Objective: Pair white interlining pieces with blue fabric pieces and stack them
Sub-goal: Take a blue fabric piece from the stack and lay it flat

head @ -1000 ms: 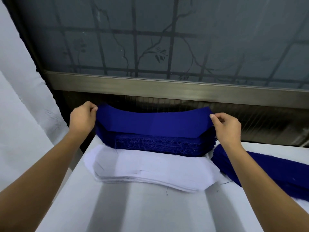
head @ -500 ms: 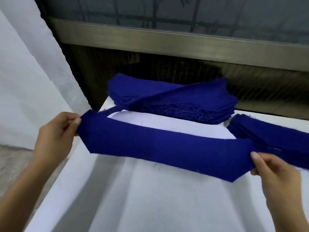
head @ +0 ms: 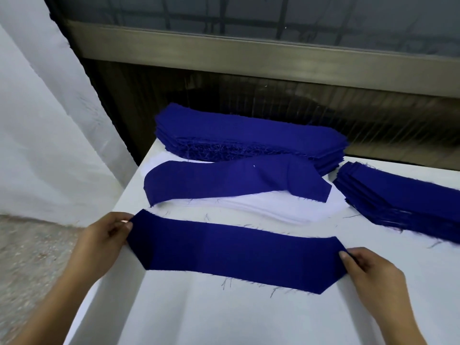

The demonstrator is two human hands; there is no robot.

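A long blue fabric piece (head: 236,255) lies stretched flat on the near part of the white table (head: 224,317). My left hand (head: 104,239) pinches its left tip and my right hand (head: 368,270) pinches its right tip. Behind it a stack of white interlining pieces (head: 273,207) lies on the table, with a second loose blue piece (head: 234,181) draped and rumpled across it. A thick stack of blue pieces (head: 249,138) sits at the table's far edge.
Another stack of blue pieces (head: 403,200) lies at the right. A white cloth (head: 44,120) hangs at the left, beside the table's left edge, with speckled floor (head: 32,257) below. A window frame (head: 249,56) runs behind the table.
The blue piece, lifted off the far stack a second ago, has been carried toward me and laid flat on the near table. A second blue piece came along and dropped onto the white stack.
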